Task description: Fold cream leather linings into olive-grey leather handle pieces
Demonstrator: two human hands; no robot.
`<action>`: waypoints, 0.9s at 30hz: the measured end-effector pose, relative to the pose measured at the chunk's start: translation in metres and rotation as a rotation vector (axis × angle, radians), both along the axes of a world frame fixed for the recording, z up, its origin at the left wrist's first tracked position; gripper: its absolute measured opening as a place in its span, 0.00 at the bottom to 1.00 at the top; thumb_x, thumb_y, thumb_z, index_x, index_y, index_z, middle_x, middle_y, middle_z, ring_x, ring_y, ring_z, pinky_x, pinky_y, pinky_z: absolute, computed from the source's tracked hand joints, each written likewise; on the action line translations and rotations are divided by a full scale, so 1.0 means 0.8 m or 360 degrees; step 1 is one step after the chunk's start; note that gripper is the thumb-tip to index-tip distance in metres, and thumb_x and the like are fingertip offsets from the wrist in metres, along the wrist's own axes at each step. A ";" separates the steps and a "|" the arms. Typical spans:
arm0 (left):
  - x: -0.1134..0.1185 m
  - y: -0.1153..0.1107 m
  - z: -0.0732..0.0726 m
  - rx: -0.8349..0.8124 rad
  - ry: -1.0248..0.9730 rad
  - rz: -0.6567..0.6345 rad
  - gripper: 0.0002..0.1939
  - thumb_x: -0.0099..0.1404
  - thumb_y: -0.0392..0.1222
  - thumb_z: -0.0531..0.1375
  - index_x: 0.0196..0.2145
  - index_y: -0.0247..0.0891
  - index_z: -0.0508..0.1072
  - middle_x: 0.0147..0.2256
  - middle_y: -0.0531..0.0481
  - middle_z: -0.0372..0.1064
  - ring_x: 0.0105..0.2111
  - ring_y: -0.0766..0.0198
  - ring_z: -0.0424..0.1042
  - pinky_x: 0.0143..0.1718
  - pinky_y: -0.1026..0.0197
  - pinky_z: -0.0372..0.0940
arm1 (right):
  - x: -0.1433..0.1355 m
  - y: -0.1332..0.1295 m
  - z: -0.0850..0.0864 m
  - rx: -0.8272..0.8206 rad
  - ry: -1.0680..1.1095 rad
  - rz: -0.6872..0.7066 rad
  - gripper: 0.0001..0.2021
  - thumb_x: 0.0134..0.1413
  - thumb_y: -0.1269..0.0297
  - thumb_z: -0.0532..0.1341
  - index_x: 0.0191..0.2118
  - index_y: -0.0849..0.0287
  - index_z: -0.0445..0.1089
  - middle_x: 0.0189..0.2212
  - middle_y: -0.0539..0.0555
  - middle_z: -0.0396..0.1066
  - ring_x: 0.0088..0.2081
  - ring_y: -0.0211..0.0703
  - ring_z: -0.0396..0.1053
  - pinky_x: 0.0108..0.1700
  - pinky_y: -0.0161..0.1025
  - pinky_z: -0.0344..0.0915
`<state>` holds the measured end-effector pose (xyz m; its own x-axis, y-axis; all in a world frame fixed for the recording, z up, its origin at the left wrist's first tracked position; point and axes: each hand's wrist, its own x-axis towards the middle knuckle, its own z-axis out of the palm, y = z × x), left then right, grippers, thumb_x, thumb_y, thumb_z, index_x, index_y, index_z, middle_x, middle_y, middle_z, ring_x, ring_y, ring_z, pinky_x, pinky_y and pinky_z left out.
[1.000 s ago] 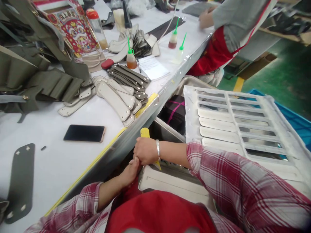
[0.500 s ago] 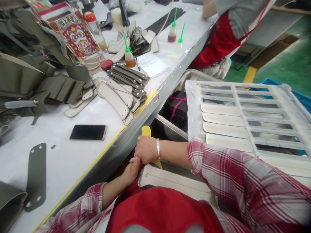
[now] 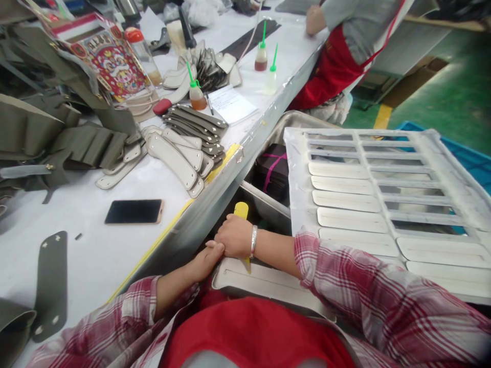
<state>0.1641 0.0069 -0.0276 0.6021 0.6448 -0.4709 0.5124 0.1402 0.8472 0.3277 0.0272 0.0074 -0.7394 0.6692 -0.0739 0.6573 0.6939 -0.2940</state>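
My right hand (image 3: 235,236), with a silver bracelet at its wrist, is closed around a yellow tool (image 3: 241,209); the tool's rounded end sticks out above the fist and its pointed end below. Against it lies my left hand (image 3: 207,259), thumb on top and fingers pressed together; what it grips, if anything, is hidden. Just below both hands is a long off-white strip (image 3: 264,281) with rounded corners and a thin line along it. More such strips (image 3: 347,220) lie in a white slatted rack (image 3: 297,179) on the right.
On the white table (image 3: 95,276) lie a phone (image 3: 134,211), a grey strap piece (image 3: 50,286), stacked light straps (image 3: 174,158) and green-tipped bottles (image 3: 197,96). A person in a red apron (image 3: 326,71) is beyond. Dark bundles (image 3: 274,168) sit in a bin beneath.
The view has shifted slightly. The yellow tool and my right hand sit a little further right over the strip, and more of the rack's strips show. Both hands remain together.
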 end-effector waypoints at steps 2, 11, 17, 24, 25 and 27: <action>0.006 0.005 0.008 0.0015 -0.0048 -0.0095 0.29 0.63 0.59 0.42 0.40 0.33 0.71 0.42 0.43 0.70 0.48 0.55 0.64 0.53 0.55 0.56 | 0.004 -0.007 -0.002 -0.0009 0.0006 -0.0110 0.21 0.61 0.55 0.47 0.27 0.58 0.72 0.27 0.55 0.74 0.31 0.44 0.68 0.33 0.42 0.48; 0.028 0.023 0.013 -0.0100 -0.0147 -0.0327 0.28 0.60 0.61 0.47 0.35 0.33 0.74 0.39 0.45 0.72 0.42 0.57 0.67 0.47 0.59 0.60 | 0.015 -0.043 0.001 -0.0061 -0.0022 -0.0524 0.16 0.58 0.56 0.50 0.29 0.60 0.69 0.27 0.54 0.73 0.30 0.45 0.69 0.34 0.42 0.52; 0.036 0.041 0.028 -0.0593 -0.0307 -0.0424 0.43 0.59 0.69 0.35 0.37 0.31 0.74 0.34 0.41 0.74 0.39 0.55 0.71 0.43 0.55 0.63 | 0.037 -0.071 0.016 -0.0021 -0.0356 -0.0760 0.15 0.62 0.60 0.46 0.42 0.55 0.68 0.29 0.53 0.73 0.30 0.47 0.70 0.30 0.40 0.55; 0.036 0.054 0.045 -0.0652 -0.0542 -0.0242 0.40 0.62 0.66 0.34 0.50 0.33 0.67 0.50 0.42 0.65 0.52 0.56 0.63 0.55 0.53 0.52 | 0.034 -0.071 0.052 0.0034 -0.0511 -0.0970 0.18 0.63 0.59 0.41 0.48 0.52 0.65 0.32 0.57 0.73 0.34 0.48 0.71 0.31 0.41 0.59; 0.035 0.055 0.053 -0.0511 -0.0571 -0.0285 0.37 0.63 0.64 0.36 0.49 0.34 0.67 0.50 0.43 0.66 0.51 0.56 0.63 0.55 0.53 0.52 | 0.025 -0.070 0.054 0.0051 -0.0470 -0.0980 0.18 0.63 0.59 0.42 0.46 0.53 0.67 0.31 0.57 0.73 0.33 0.49 0.71 0.32 0.42 0.60; 0.028 0.057 0.076 -0.0249 -0.0583 -0.0385 0.28 0.65 0.59 0.43 0.46 0.36 0.69 0.48 0.45 0.67 0.49 0.56 0.64 0.54 0.53 0.54 | 0.006 -0.071 0.052 0.0069 -0.0390 -0.0977 0.19 0.62 0.60 0.43 0.40 0.56 0.70 0.29 0.58 0.73 0.32 0.49 0.72 0.32 0.43 0.61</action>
<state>0.1865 0.0526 0.0332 0.8714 0.4032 -0.2794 0.2169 0.1942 0.9567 0.3329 -0.0294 0.0490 -0.1878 0.9699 -0.1548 0.9816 0.1795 -0.0658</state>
